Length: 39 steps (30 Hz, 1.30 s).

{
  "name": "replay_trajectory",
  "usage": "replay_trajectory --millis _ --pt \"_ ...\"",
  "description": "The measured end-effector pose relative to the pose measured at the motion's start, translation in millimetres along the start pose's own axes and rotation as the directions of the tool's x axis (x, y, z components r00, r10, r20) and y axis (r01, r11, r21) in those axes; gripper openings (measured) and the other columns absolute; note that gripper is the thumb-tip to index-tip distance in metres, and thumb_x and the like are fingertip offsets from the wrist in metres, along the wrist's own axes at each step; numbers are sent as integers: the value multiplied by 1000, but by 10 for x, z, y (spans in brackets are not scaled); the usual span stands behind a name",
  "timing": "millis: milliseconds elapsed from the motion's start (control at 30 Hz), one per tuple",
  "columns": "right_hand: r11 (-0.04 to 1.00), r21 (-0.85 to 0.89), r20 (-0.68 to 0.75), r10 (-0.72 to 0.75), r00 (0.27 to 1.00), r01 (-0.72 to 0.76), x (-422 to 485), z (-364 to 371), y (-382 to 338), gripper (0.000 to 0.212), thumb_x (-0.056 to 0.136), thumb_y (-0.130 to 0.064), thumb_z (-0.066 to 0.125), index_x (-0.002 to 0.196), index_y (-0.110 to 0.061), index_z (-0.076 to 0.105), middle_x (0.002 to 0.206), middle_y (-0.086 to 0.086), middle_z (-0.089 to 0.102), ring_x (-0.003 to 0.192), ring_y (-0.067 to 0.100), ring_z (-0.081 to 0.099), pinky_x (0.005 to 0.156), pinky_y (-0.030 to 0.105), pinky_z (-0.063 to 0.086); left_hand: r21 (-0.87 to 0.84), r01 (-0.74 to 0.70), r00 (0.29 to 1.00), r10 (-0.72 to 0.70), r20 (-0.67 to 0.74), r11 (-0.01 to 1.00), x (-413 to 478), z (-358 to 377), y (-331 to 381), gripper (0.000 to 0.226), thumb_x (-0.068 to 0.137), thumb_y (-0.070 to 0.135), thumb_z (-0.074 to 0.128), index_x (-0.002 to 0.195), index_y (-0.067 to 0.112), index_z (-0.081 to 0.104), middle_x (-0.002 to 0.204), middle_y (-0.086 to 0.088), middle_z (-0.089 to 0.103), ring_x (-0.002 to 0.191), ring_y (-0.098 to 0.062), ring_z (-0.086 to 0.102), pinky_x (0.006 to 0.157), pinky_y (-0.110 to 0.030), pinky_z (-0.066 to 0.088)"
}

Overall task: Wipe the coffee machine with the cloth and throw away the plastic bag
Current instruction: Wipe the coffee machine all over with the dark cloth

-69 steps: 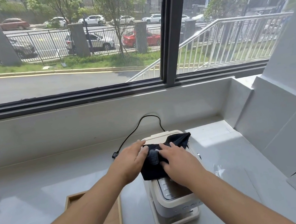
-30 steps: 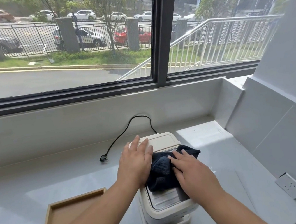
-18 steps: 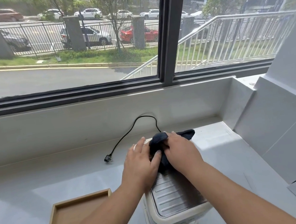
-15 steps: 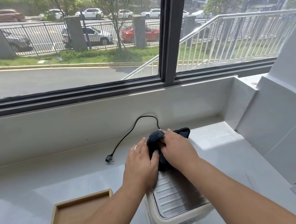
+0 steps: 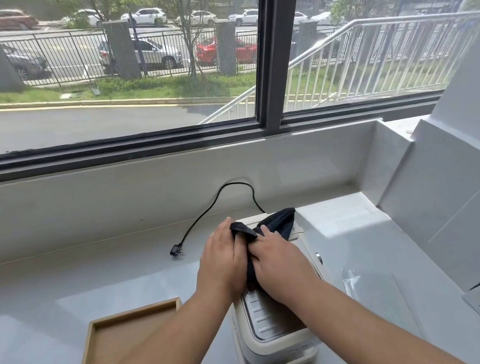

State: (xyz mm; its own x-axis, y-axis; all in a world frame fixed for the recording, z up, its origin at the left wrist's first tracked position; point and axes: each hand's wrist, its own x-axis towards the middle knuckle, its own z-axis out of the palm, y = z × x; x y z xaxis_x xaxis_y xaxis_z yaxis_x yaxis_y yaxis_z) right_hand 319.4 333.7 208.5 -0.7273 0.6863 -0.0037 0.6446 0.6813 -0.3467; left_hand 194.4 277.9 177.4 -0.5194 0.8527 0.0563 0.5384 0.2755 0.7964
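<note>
Both hands press a dark cloth [image 5: 271, 223] on top of the cream coffee machine [image 5: 274, 324]: left hand [image 5: 223, 265] and right hand [image 5: 280, 263] touching, fingers closed over the cloth. A clear plastic bag [image 5: 351, 281] lies just right; a wooden tray [image 5: 125, 340] sits left.

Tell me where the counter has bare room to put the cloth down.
Bare counter lies left of the coffee machine, between the wooden tray and the cord's plug. A sunlit patch right of the machine, behind the plastic bag, is also free. Both hands, left hand and right hand, crowd the machine's top with the cloth.
</note>
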Motion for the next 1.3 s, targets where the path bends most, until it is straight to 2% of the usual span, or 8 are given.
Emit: replay_trajectory --millis 67,233,433,633,867,1033,1167,1300 --pt "1000 22 -12 -19 1000 19 -85 16 -5 30 101 -14 41 110 -16 70 136 -3 63 149 35 36 114 43 39 -3 -6 1000 6 -10 1000 0 1 16 39 98 54 21 122 41 49 148 3 56 137 -23 46 108 -38 35" --pt "996 22 -53 -90 995 91 -298 34 -9 44 100 -15 38 137 -24 61 152 -13 50 151 36 33 117 47 37 27 4 1000 -5 22 1000 3 -31 22 75 92 67 18 146 29 52 165 7 39 151 -17 32 123 -47 27" --pt "996 18 -18 -84 996 84 -546 54 19 39 104 -24 41 140 -25 57 157 -10 47 153 32 31 122 43 31 110 -47 996 37 83 993 -23 -71 15 74 86 69 18 144 38 54 169 8 32 153 -18 27 124 -46 24" --pt "996 19 8 -88 996 87 -769 29 97 31 104 -30 44 128 -23 62 160 -13 44 155 25 28 123 35 22 223 -101 985 66 158 969 14 -100 5 82 84 72 15 147 34 50 172 1 24 154 -22 23 124 -48 21" --pt "994 58 23 -97 995 95 -1064 -41 162 19 103 -31 46 109 -25 63 139 -16 59 153 19 32 122 31 26 321 -103 979 39 200 941 29 -81 -74 99 69 91 43 153 39 39 173 11 15 156 -20 19 126 -48 21" --pt "997 48 37 -69 997 67 -1214 -74 273 35 106 -35 42 137 -35 58 159 -27 40 156 8 20 125 24 15 338 -106 980 41 195 935 56 -47 -112 104 66 97 45 153 41 36 173 13 12 156 -20 17 126 -49 22" --pt "998 42 43 -47 998 45 -1324 -111 370 38 106 -35 42 141 -35 57 160 -25 38 156 8 20 125 21 12 357 -110 980 42 194 928 65 -49 -104 108 63 97 45 154 39 36 173 10 12 157 -20 15 127 -49 20" --pt "999 36 26 -9 1000 8 -1426 -113 470 48 105 -33 45 153 -39 46 163 -24 31 157 6 16 122 15 1 382 -115 980 42 193 917 58 -50 -76 101 70 93 43 155 37 36 174 7 13 159 -22 12 128 -51 15"
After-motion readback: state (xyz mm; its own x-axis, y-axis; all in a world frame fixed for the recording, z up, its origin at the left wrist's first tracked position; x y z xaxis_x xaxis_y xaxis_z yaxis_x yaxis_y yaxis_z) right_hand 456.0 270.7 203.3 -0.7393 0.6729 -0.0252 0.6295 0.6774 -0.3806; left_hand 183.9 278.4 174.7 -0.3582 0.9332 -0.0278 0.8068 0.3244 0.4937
